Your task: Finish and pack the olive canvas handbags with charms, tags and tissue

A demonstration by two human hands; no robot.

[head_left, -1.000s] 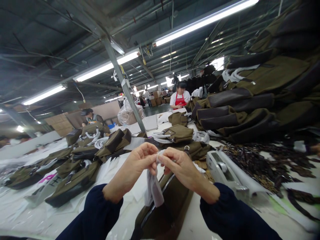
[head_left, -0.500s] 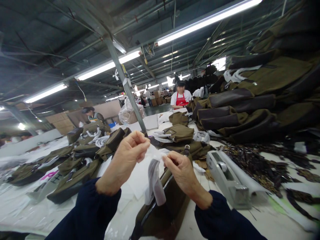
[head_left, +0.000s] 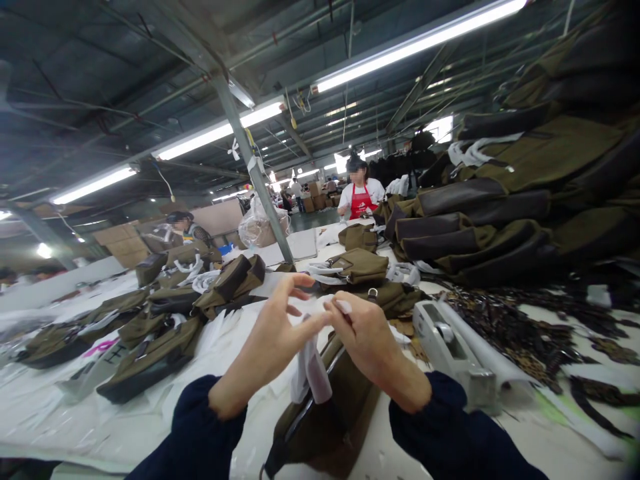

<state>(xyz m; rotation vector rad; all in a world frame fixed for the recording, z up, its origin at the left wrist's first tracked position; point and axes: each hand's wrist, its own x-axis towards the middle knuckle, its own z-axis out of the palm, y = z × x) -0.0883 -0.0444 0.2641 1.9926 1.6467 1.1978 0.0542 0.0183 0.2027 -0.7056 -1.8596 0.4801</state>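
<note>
An olive-green bag with dark trim [head_left: 325,427] lies in front of me, below both hands. White wrapping [head_left: 311,373] hangs in a loop over its top. My right hand [head_left: 363,340] is closed in a pinch on the upper end of the white wrapping, with a bit of white showing between the fingers. Beside it on the left, my left hand [head_left: 280,333] has its fingers apart and curved, the thumb reaching toward the right hand's fingertips. Nothing is visible in the left hand's grip.
A grey tape dispenser [head_left: 455,353] stands right of the bag. Olive bags [head_left: 155,353] lie at left, and a tall pile [head_left: 540,193] rises at right. Dark straps [head_left: 530,333] cover the right side. A person in a red apron [head_left: 361,197] is across the table.
My left hand has opened from its pinch on the white wrapping and moved closer to my right hand. The right hand has turned, its back now more visible. The person opposite has raised their head.
</note>
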